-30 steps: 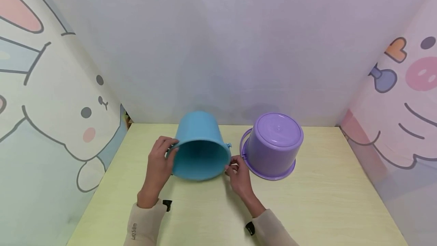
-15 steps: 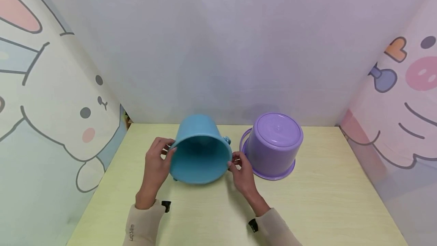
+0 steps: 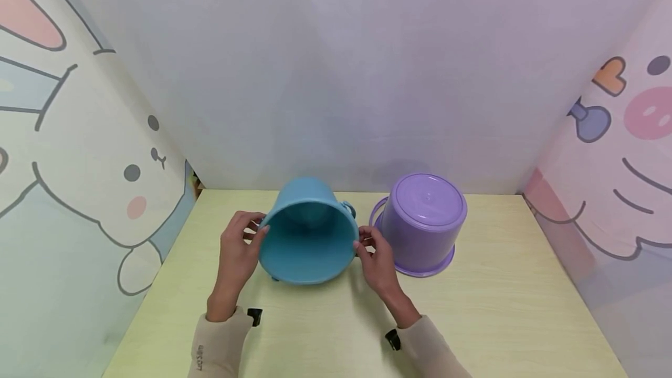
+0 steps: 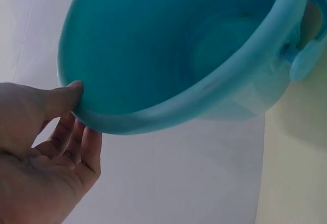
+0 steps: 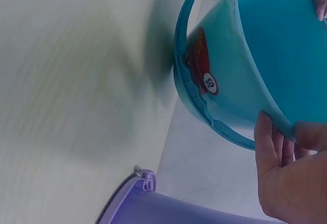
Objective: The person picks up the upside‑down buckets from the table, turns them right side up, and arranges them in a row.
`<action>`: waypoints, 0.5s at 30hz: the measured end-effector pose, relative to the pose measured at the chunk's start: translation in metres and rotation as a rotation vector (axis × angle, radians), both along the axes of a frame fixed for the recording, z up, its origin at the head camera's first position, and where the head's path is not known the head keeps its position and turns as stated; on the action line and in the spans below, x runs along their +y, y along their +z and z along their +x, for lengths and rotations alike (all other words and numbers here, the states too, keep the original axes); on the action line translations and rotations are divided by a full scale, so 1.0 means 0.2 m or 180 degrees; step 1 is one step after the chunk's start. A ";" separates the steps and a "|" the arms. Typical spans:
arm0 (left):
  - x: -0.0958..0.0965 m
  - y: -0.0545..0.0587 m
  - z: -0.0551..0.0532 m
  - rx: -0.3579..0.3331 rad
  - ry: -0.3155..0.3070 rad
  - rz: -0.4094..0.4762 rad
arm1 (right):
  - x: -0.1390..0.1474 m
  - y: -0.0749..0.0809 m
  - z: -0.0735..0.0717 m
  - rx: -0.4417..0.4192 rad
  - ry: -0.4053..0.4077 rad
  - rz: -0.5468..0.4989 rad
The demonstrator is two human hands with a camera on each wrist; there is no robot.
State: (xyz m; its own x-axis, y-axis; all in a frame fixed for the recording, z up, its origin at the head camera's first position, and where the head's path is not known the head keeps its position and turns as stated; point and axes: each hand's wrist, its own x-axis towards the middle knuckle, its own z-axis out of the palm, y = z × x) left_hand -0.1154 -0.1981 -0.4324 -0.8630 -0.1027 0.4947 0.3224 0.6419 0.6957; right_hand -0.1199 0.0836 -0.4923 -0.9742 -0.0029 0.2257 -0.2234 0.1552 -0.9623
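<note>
A blue bucket (image 3: 310,249) is held tilted above the table, its open mouth facing me. My left hand (image 3: 240,245) pinches the rim on the left side, thumb inside and fingers outside, as the left wrist view shows. On the right side of the rim, my right hand (image 3: 378,258) pinches it the same way. The bucket's handle (image 5: 191,88) hangs down along its outer wall, beside a red label (image 5: 203,63) in the right wrist view. Close to my right hand, a purple bucket (image 3: 422,226) stands upside down on the table, its base up.
The pale wood table (image 3: 499,308) meets a plain light wall (image 3: 336,74) at the back. Side panels with a cartoon rabbit (image 3: 105,150) on the left and a pig (image 3: 651,115) on the right flank it. The purple bucket's handle (image 3: 374,212) sticks out toward the blue one.
The blue bucket has turned so its mouth faces me more, with its right handle joint shifting upward. My right hand has moved slightly up and right along with the rim.
</note>
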 end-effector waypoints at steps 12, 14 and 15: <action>-0.01 0.03 0.01 -0.0213 0.0100 0.0085 | 0.02 0.04 -0.03 0.0158 -0.0054 0.0093; -0.01 0.03 0.01 -0.0240 0.0118 0.0120 | 0.02 0.06 -0.03 0.0203 -0.0078 0.0120; -0.01 0.03 0.02 -0.0251 0.0124 0.0146 | 0.01 0.06 -0.03 0.0214 -0.0090 0.0131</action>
